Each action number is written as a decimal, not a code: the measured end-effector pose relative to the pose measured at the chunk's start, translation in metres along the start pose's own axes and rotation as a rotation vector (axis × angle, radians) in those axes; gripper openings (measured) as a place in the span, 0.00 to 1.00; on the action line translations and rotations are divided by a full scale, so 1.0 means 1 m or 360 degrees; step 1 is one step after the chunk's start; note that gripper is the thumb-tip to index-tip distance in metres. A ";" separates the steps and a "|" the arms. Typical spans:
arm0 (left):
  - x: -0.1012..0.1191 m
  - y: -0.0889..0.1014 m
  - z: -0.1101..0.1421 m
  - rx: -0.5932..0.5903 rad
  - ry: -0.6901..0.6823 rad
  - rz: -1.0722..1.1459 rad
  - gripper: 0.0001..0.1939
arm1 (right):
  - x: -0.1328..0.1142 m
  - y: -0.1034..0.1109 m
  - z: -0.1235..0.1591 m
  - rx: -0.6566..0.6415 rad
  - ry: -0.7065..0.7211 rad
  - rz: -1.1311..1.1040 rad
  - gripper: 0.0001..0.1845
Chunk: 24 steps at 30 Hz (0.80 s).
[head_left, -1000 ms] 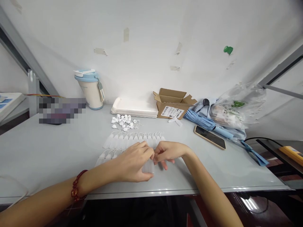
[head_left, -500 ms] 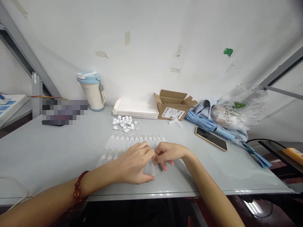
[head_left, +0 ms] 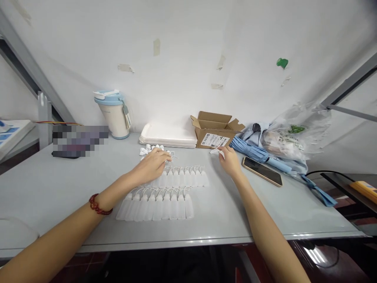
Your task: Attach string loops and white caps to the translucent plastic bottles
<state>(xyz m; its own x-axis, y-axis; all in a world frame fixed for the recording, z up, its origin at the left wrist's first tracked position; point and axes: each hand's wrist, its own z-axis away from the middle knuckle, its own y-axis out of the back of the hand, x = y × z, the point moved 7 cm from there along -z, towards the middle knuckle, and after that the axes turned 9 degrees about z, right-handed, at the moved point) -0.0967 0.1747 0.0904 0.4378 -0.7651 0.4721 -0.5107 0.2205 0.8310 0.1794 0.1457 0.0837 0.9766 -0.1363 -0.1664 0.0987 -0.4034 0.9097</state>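
Plastic btls (head_left: 156, 206) — matt, translucent, cardbd box (head_left: 213, 137) — rough, brown, tabletop (head_left: 265, 220) — glossy, smooth, poly bag (head_left: 297, 131) — shiny, clear

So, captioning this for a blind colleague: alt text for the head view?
Two hands work over a grey table: the left hand at a pile of white pieces, the right hand at a white scrap by a cardboard box. Two rows of small translucent bottles lie between them.

The left arm (head_left: 67, 221) and right arm (head_left: 262, 224) are being stretched up from the bottom corners, with the left hand (head_left: 151, 166) being curled loosely around mid-frame and the right hand (head_left: 230, 162) being bunched up just right of it.
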 end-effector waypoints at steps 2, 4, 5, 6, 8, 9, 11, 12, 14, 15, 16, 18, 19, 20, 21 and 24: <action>-0.003 -0.005 -0.002 -0.0050 -0.0037 -0.0083 0.19 | 0.005 -0.007 -0.001 -0.0003 0.0020 0.0104 0.23; -0.004 -0.010 -0.003 -0.0100 -0.0088 -0.0164 0.20 | 0.008 -0.014 -0.001 -0.0029 0.0026 0.0195 0.27; -0.005 -0.013 -0.003 -0.0121 -0.0113 -0.0201 0.20 | 0.010 -0.018 -0.001 -0.0045 0.0028 0.0232 0.28; -0.006 -0.015 -0.004 -0.0137 -0.0134 -0.0230 0.20 | 0.011 -0.021 -0.002 -0.0061 0.0033 0.0264 0.30; -0.008 -0.018 -0.005 -0.0149 -0.0155 -0.0260 0.21 | 0.012 -0.027 -0.002 -0.0094 0.0051 0.0310 0.31; -0.009 -0.018 -0.005 -0.0144 -0.0156 -0.0265 0.22 | 0.013 -0.029 -0.002 -0.0106 0.0060 0.0326 0.32; -0.011 -0.018 -0.006 -0.0132 -0.0148 -0.0263 0.23 | 0.013 -0.030 -0.002 -0.0119 0.0070 0.0348 0.33; -0.011 -0.017 -0.006 -0.0128 -0.0145 -0.0263 0.24 | 0.013 -0.030 -0.002 -0.0121 0.0071 0.0356 0.33; -0.010 -0.016 -0.007 -0.0113 -0.0138 -0.0264 0.25 | 0.012 -0.029 -0.002 -0.0114 0.0065 0.0369 0.31; -0.009 -0.014 -0.007 -0.0095 -0.0133 -0.0260 0.26 | 0.011 -0.028 -0.001 -0.0108 0.0063 0.0373 0.29; -0.008 -0.013 -0.007 -0.0069 -0.0127 -0.0251 0.27 | 0.010 -0.027 -0.001 -0.0101 0.0066 0.0373 0.28; -0.008 -0.009 -0.007 -0.0004 -0.0120 -0.0229 0.27 | 0.007 -0.026 -0.001 -0.0089 0.0093 0.0361 0.27; -0.008 -0.007 -0.007 0.0030 -0.0123 -0.0219 0.26 | 0.005 -0.026 -0.001 -0.0086 0.0113 0.0350 0.27; -0.008 -0.006 -0.007 0.0061 -0.0130 -0.0212 0.25 | 0.004 -0.026 -0.001 -0.0084 0.0134 0.0337 0.27; -0.008 -0.004 -0.007 0.0092 -0.0138 -0.0210 0.25 | 0.002 -0.027 0.000 -0.0084 0.0153 0.0324 0.28; -0.008 0.001 -0.005 0.0182 -0.0139 -0.0208 0.25 | -0.002 -0.030 0.001 -0.0094 0.0194 0.0288 0.27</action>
<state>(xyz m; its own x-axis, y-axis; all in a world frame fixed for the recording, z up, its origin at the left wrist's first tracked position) -0.0970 0.1836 0.0886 0.4427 -0.8334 0.3310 -0.5365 0.0496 0.8424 0.1744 0.1574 0.0569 0.9949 -0.0901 0.0455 -0.0728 -0.3280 0.9419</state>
